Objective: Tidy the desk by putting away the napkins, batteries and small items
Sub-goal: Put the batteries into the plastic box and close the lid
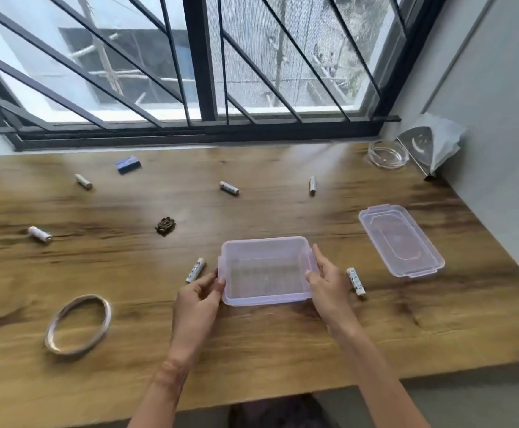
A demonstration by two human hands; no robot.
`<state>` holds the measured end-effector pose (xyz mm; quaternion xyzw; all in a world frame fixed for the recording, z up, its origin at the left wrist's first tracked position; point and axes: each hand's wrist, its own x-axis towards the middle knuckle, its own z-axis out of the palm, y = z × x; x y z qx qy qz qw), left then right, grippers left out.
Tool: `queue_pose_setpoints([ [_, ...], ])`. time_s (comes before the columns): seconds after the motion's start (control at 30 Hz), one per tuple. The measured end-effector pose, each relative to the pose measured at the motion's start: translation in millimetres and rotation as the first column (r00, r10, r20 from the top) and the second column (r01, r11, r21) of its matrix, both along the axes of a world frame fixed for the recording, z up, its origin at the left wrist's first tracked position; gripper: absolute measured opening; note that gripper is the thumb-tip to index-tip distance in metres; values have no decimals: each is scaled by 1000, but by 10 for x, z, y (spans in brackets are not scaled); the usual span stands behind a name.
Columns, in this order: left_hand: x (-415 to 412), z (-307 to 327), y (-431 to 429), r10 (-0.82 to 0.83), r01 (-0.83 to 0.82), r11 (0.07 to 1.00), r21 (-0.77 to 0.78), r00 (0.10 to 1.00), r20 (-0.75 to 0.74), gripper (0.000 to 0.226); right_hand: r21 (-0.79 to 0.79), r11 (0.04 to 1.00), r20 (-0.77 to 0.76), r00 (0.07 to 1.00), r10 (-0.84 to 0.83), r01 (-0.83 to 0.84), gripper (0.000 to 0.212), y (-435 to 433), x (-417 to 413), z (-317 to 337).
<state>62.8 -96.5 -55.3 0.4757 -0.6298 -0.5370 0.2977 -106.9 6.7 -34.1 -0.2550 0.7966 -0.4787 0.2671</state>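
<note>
Desk (128,350): perhaps seven batteries (229,188), one box (264,301)

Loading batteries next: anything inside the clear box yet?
Nothing visible inside the clear box; its see-through floor looks bare. The left hand and right hand, gripping its ends, hide only near corners.

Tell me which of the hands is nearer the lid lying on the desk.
Right. The right hand holds the box at its end toward the lid; the left hand holds the opposite end.

Translucent smooth plastic box (266,270) and lid (402,240), matt grained wood desk (128,350), clear glass ashtray (388,156).
</note>
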Motion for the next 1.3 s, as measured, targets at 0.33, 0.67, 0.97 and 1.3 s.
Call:
queue_pose_setpoints([
  [0.33, -21, -28, -23, 71, -67, 992, 108, 997, -39, 29, 225, 968, -587, 808, 48, 106, 40, 383, -361, 27],
  [0.67, -15, 0, 22, 93, -80, 983, 167, 993, -74, 31, 210, 954, -526, 847, -74, 213, 13, 359, -405, 35],
  [0.97, -37, 26, 62, 124, -115, 979, 167, 991, -46, 14, 30, 991, 59, 990, 131, -133, 18, -422, 192, 266],
  [1.3, -45, 88, 87, 122, -107, 978, 177, 990, -74, 29, 216, 952, -156, 955, 252, -216, 19, -799, 407, -18],
])
